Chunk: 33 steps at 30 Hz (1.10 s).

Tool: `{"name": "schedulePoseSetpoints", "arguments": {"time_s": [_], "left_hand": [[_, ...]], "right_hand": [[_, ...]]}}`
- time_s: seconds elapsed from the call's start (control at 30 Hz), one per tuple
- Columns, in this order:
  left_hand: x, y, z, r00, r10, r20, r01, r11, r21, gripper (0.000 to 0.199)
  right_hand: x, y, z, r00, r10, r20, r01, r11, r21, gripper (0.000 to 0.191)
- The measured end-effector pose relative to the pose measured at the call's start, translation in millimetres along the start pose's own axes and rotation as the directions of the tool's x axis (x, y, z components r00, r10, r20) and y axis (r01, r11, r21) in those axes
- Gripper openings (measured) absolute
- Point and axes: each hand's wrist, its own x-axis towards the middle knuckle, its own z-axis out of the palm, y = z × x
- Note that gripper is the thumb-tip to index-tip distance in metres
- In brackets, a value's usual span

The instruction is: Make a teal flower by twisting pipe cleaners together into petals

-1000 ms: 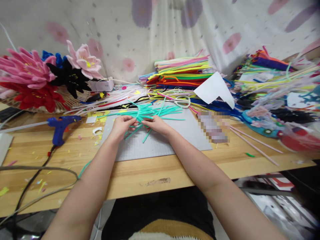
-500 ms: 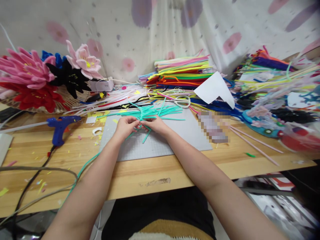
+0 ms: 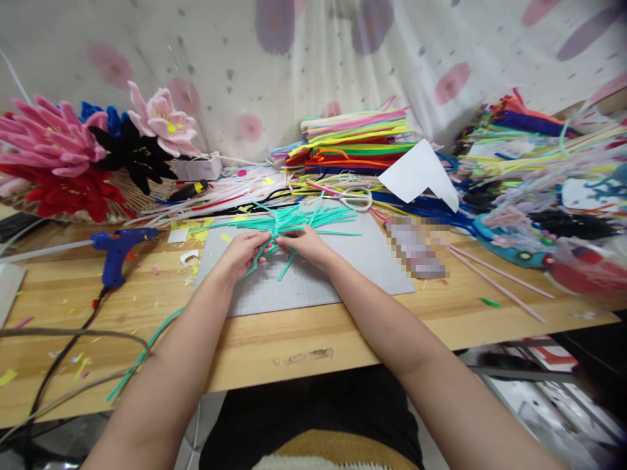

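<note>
A bundle of turquoise pipe cleaners (image 3: pixel 289 219) fans out over the grey cutting mat (image 3: pixel 313 287). My left hand (image 3: pixel 249 251) pinches strands at the gathered middle of the bundle, from its left side. Close beside it, my right hand (image 3: pixel 306 243) is closed on the same gathered part from the right. Loose ends poke out below the fingers toward me. A long turquoise strand (image 3: pixel 132 375) trails beyond my left forearm onto the table. The fingertips partly hide the point where the strands cross.
A blue glue gun (image 3: pixel 116 254) with its black cord lies at left, below fluffy pipe-cleaner flowers (image 3: pixel 53 137). Scissors (image 3: pixel 360 198) and stacks of coloured pipe cleaners (image 3: pixel 362 140) are behind the mat. White paper (image 3: pixel 421 173) and pink stems (image 3: pixel 499 284) lie to the right.
My left hand has turned slightly and shifted a little lower. The long turquoise strand at left has slid, and its end now shows on the table near the front edge.
</note>
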Motion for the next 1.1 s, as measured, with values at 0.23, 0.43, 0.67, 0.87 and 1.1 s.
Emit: {"name": "schedulePoseSetpoints", "arguments": {"time_s": [0.23, 0.43, 0.67, 0.87, 1.1], "left_hand": [[0, -3, 2.3, 0.988, 0.154, -0.030, -0.145, 0.969, 0.202, 0.033], [2, -6, 2.4, 0.980, 0.197, -0.024, -0.185, 0.950, 0.253, 0.037], [2, -6, -0.1, 0.984, 0.180, 0.019, -0.178, 0.947, 0.268, 0.036], [3, -6, 2.3, 0.973, 0.232, 0.018, -0.225, 0.918, 0.327, 0.037], [7, -10, 1.9, 0.943, 0.331, 0.025, -0.303, 0.827, 0.473, 0.023]], "right_hand": [[-2, -4, -2, 1.000, 0.010, -0.015, -0.012, 0.983, -0.181, 0.021], [-7, -17, -2, 1.000, 0.012, 0.018, -0.008, 0.980, -0.201, 0.021], [-7, -21, -2, 0.998, 0.068, 0.004, -0.065, 0.966, -0.252, 0.019], [-6, -17, 1, 0.996, 0.091, -0.022, -0.093, 0.976, -0.198, 0.015], [-10, -19, 1, 0.999, 0.004, 0.054, 0.002, 0.995, -0.104, 0.015]]}}
